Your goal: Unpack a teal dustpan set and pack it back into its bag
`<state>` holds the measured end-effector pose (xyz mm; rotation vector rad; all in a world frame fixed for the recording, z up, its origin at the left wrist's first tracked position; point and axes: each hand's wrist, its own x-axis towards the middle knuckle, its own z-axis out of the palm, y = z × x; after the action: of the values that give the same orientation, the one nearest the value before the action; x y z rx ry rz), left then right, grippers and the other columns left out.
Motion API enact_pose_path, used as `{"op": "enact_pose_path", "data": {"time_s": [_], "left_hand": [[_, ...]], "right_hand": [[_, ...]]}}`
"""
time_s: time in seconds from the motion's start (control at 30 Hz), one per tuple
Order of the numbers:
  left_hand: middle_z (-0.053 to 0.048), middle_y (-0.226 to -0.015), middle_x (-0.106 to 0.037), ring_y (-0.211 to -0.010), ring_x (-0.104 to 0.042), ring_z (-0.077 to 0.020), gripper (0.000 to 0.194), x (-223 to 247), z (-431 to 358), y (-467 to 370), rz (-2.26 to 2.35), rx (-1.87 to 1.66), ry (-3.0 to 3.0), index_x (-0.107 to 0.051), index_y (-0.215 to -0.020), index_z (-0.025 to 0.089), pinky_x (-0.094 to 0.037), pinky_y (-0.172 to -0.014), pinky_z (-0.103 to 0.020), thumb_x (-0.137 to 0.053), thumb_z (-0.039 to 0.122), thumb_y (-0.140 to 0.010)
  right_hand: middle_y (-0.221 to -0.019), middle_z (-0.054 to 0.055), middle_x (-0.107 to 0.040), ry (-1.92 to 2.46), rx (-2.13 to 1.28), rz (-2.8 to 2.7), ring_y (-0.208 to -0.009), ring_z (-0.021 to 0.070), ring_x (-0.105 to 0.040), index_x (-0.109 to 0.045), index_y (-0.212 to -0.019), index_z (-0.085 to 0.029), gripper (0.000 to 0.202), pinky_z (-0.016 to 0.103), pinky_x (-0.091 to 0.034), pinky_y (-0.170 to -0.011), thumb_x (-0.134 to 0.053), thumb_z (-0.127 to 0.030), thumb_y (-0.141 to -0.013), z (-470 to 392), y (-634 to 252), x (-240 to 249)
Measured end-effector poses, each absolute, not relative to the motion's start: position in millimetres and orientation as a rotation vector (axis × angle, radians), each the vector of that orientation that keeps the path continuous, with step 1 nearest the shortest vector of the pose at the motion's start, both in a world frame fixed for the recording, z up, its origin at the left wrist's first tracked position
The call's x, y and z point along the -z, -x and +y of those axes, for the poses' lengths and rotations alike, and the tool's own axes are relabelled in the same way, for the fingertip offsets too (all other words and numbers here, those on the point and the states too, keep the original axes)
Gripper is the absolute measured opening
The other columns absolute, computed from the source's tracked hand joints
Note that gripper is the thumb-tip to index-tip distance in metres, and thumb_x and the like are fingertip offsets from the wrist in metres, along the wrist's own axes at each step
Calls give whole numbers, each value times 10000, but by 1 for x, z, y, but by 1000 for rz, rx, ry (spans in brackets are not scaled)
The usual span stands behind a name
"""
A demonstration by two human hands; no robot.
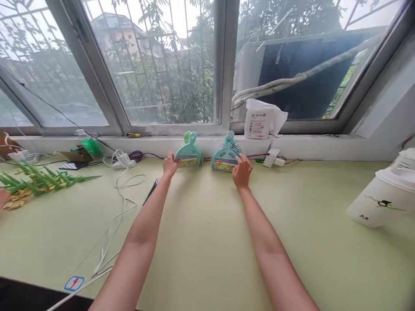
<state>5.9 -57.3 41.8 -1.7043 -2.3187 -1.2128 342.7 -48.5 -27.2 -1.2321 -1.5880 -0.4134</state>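
Note:
Two groups of small teal dustpan sets with printed yellow labels lean upright against the wall below the window. My left hand [170, 165] is closed at the left edge of the left dustpan set [189, 151], its thumb and fingers on the rim. My right hand [242, 171] has bent fingers round the right edge of the right stack of dustpan sets [227, 153]. Several handles line up one behind another in that right stack. Both arms are stretched far forward, and a gap of bare table separates the two groups.
White cables [122, 201] run over the green table [207, 242] on the left, near a dark phone [151, 190]. Green spiky pieces [35, 181] lie beside another person's hand [3, 198]. A white cup [379, 198] stands right; a wrapped white package [259, 121] is on the sill.

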Motion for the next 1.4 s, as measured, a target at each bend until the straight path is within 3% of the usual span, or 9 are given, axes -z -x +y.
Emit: {"op": "enact_pose_path", "data": {"time_s": [0.17,0.33,0.4,0.47,0.57,0.8,1.03,1.17,1.4], "left_hand": [[-11,-803,-573,-806,-626,-174,229,-52,-119,-53,-2340,1924,1517,-467,-984,195,-446,-725,-256,-602,250,-807],[-17,-814,-608,-725,-643,-151,492,-24,-168,-130,-2258,2771,1571,-397,-1175,196,-489,-689,-264,-662,179,-761],[-33,-813,-625,-750,-645,-158,404,-12,-181,-161,-2282,2994,1569,-472,-1106,180,-498,-721,-281,-668,167,-753],[-57,-827,-639,-788,-646,-168,284,-3,-192,-185,-2256,3195,1658,-531,-979,152,-501,-777,-307,-684,180,-741],[-70,-891,-650,-815,-645,-168,359,5,-205,-203,-2290,3434,1643,-500,-986,142,-499,-832,-345,-717,152,-700],[-102,-1108,-616,-944,-628,-177,629,25,-229,-190,-2142,3441,1779,-415,-1159,164,-500,-866,-348,-762,145,-633],[-102,-1129,-633,-986,-620,-232,595,19,-230,-179,-2153,2949,2712,-540,-1173,199,-520,-840,-369,-767,378,-653],[-134,-1016,-660,-886,-639,-234,575,18,-216,-167,-2482,3050,2536,-628,-963,146,-552,-751,-399,-412,663,-832],[-77,-779,-665,-698,-629,-156,320,24,-206,-160,-2608,2994,1728,-636,-878,111,-540,-668,-294,-523,410,-876]], "right_hand": [[-1317,158,-490,1189,304,-1583,-1279,248,-382,-434,-1278,-167,427,460,-336,-1000,-312,-141,-870,-89,-339,25],[-1302,148,-500,985,307,-1684,-1254,238,-437,-445,-1235,-199,353,438,-357,-989,-351,-204,-895,-173,-334,25],[-1262,123,-544,989,290,-1767,-1209,234,-484,-518,-1159,-216,302,422,-359,-977,-362,-214,-900,-208,-336,26],[-1134,84,-632,1025,221,-1894,-1097,215,-559,-606,-1040,-228,267,401,-350,-975,-374,-225,-908,-235,-338,26],[-886,59,-707,1163,19,-1896,-930,207,-621,-685,-856,-210,328,390,-363,-956,-379,-309,-922,-254,-339,24],[-810,90,-729,1268,-924,-1363,-666,177,-670,-694,-778,-159,488,304,-484,-685,-470,-590,-824,-238,-346,27],[-1049,78,-689,1053,-1053,-974,-935,184,-664,-619,-986,-167,460,318,-536,-829,-748,-449,-647,-232,-354,32],[-1008,52,-698,940,-1186,-951,-911,189,-681,-602,-1013,-186,449,368,-557,-877,-771,-383,-646,-230,-363,27],[-911,48,-721,975,-1264,-1004,-859,214,-700,-610,-1013,-187,479,414,-581,-857,-805,-366,-614,-233,-363,23]]}}
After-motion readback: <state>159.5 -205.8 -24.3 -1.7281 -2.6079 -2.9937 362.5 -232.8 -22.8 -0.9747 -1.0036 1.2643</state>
